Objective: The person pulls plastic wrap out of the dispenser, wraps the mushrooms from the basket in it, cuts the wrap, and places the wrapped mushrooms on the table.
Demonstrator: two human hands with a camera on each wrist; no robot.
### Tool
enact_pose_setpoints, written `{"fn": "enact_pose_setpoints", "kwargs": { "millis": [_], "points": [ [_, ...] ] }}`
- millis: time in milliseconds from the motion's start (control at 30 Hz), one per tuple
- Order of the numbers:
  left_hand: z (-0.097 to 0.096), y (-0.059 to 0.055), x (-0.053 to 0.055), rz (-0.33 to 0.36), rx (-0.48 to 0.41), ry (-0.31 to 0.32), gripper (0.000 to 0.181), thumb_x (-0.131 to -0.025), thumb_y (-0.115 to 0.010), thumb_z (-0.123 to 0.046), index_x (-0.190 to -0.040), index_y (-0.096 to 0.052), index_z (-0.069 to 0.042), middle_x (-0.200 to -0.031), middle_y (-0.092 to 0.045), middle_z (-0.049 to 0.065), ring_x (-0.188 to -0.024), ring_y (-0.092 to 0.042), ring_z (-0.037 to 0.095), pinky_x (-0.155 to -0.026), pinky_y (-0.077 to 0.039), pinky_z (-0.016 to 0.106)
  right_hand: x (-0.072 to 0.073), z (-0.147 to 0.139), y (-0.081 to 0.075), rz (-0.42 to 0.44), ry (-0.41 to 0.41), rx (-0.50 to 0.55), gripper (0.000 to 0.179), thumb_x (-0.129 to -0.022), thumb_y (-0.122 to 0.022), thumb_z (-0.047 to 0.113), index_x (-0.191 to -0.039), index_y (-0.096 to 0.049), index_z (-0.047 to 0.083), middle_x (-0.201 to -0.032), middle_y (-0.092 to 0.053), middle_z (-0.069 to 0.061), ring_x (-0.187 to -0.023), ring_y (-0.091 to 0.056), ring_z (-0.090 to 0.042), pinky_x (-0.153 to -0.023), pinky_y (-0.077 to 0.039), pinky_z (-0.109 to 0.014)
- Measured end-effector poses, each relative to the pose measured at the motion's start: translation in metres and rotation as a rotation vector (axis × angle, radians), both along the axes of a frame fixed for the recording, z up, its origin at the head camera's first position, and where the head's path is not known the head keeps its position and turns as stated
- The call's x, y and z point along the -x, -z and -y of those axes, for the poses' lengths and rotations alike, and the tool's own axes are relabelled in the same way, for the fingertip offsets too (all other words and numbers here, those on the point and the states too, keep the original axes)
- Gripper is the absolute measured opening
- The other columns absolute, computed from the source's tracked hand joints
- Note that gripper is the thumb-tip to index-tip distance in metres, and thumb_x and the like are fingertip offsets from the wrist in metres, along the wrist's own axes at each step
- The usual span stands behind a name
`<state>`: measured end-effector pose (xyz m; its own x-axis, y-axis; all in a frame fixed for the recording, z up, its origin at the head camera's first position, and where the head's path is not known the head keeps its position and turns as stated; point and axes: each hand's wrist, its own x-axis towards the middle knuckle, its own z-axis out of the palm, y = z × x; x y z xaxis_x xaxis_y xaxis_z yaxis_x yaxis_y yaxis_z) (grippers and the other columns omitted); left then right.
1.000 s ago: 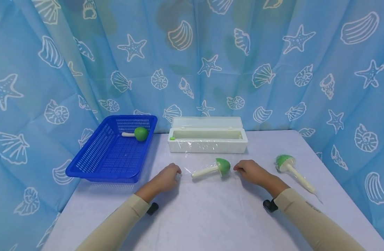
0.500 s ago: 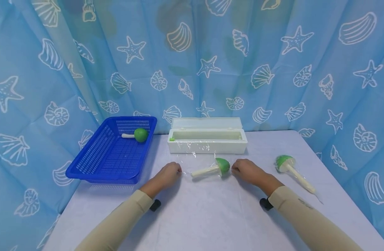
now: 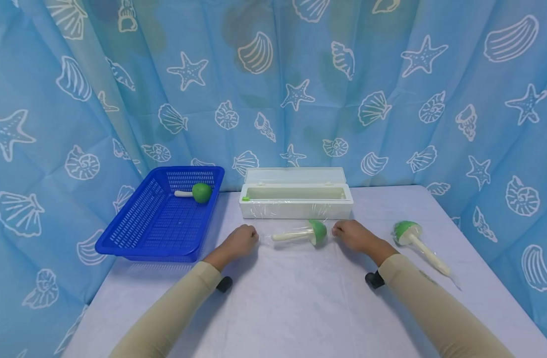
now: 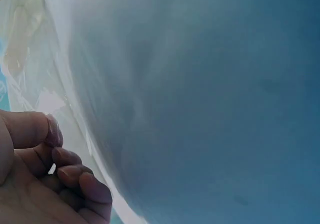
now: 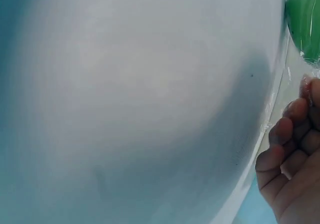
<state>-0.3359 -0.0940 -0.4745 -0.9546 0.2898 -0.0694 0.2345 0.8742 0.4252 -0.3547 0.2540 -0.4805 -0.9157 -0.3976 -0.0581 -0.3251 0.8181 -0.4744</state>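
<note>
A mushroom-shaped piece with a green cap and pale stem [image 3: 293, 235] lies wrapped in clear cling film [image 3: 266, 240] in the middle of the table. At its stem end, my left hand [image 3: 239, 240] pinches the film between thumb and fingers. My right hand [image 3: 354, 235] pinches the film just beyond the green cap [image 5: 305, 24], fingers curled. The left wrist view shows the left hand [image 4: 55, 169] with shiny film at its thumb tip. Right behind the piece stands a white cling film dispenser [image 3: 295, 209], its clear lid raised.
On the left, a blue plastic basket [image 3: 154, 251] holds a similar green mushroom [image 3: 201, 193]. Another film-wrapped mushroom [image 3: 423, 248] lies to the right of my right hand. A blue seashell curtain [image 3: 273, 124] hangs behind the white-covered table [image 3: 300, 308].
Both hands have shifted slightly away from me, toward the dispenser. The wrapped mushroom has moved the same way and turned a little, its stem now more level.
</note>
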Motion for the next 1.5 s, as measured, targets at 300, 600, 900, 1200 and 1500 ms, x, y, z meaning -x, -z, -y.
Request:
{"fn": "enact_pose_setpoints", "kwargs": {
  "millis": [300,600,900,1200,1500],
  "points": [
    [-0.005,0.005,0.026,0.147,-0.069,-0.155,0.027,-0.1,-0.045,-0.016,-0.105,-0.064,0.003,-0.096,-0.062,0.011,-0.082,-0.055,0.023,-0.076,-0.048,0.039,0.021,0.004,0.008,0.114,0.142,0.077,0.028,-0.102,-0.045,0.02,-0.085,-0.061,0.005,-0.074,-0.053,-0.006,-0.071,-0.049,-0.021,-0.067,-0.041,-0.037],
    [-0.01,0.01,0.043,0.066,-0.145,-0.24,0.03,-0.086,-0.051,-0.006,-0.058,-0.043,-0.008,-0.059,-0.038,0.003,-0.052,-0.042,0.018,-0.048,-0.035,0.029,0.032,0.012,0.006,0.195,0.406,0.184,0.028,-0.09,-0.062,0.02,-0.065,-0.06,0.007,-0.062,-0.054,-0.003,-0.062,-0.048,-0.019,-0.06,-0.04,-0.032],
    [-0.006,0.012,0.042,0.119,-0.355,-0.309,0.014,-0.093,-0.057,-0.014,-0.084,-0.061,-0.003,-0.083,-0.057,0.008,-0.076,-0.053,0.022,-0.063,-0.043,0.03,0.022,0.029,0.009,0.073,0.544,0.144,0.029,-0.09,-0.063,0.023,-0.068,-0.062,0.004,-0.079,-0.058,-0.012,-0.075,-0.053,-0.027,-0.066,-0.044,-0.038],
    [-0.006,0.011,0.042,0.233,-0.459,-0.445,0.022,-0.092,-0.065,-0.016,-0.1,-0.054,0.002,-0.088,-0.053,0.01,-0.08,-0.05,0.023,-0.066,-0.042,0.032,0.015,0.035,0.011,0.059,0.593,0.175,0.02,-0.09,-0.057,0.013,-0.073,-0.058,0.004,-0.073,-0.06,-0.011,-0.073,-0.056,-0.026,-0.068,-0.045,-0.04],
    [-0.004,0.006,0.035,0.308,-0.588,-0.474,0.016,-0.095,-0.059,-0.013,-0.087,-0.061,0.0,-0.069,-0.05,0.005,-0.054,-0.044,0.014,-0.051,-0.038,0.026,0.016,0.024,0.017,0.007,0.692,0.355,0.033,-0.089,-0.058,0.013,-0.113,-0.05,-0.008,-0.101,-0.059,-0.023,-0.089,-0.061,-0.034,-0.076,-0.051,-0.044]
  ]
}}
